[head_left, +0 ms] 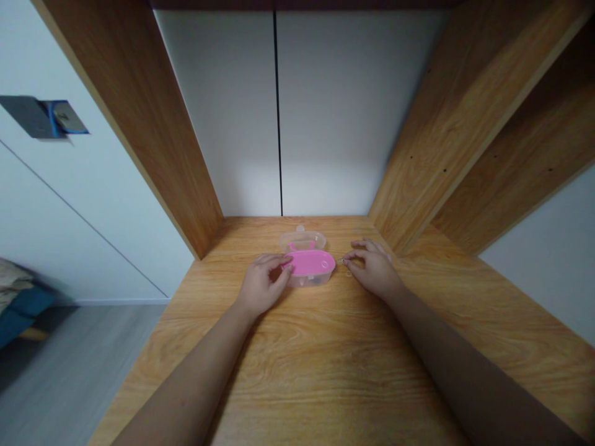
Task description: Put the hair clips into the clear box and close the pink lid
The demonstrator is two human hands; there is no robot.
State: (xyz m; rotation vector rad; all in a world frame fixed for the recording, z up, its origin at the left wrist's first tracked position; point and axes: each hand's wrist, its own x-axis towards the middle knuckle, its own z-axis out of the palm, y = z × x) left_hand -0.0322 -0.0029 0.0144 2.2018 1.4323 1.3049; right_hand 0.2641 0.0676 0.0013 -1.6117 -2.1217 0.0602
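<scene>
A small oval plastic box with clear walls stands on the wooden desktop. Its pink inner tray shows on top, and a clear lid is folded open behind it. At the left end, my left hand grips the box rim, thumb in front and fingers over the pink tray. To the right, my right hand pinches a small thin thing, perhaps a ring or loop, between thumb and index finger, just beside the box. Below those fingertips lies another small pale ring.
Wooden side panels rise left and right of the desktop, with a white panel behind. A white wall with a socket plate stands at left. Grey floor shows below it.
</scene>
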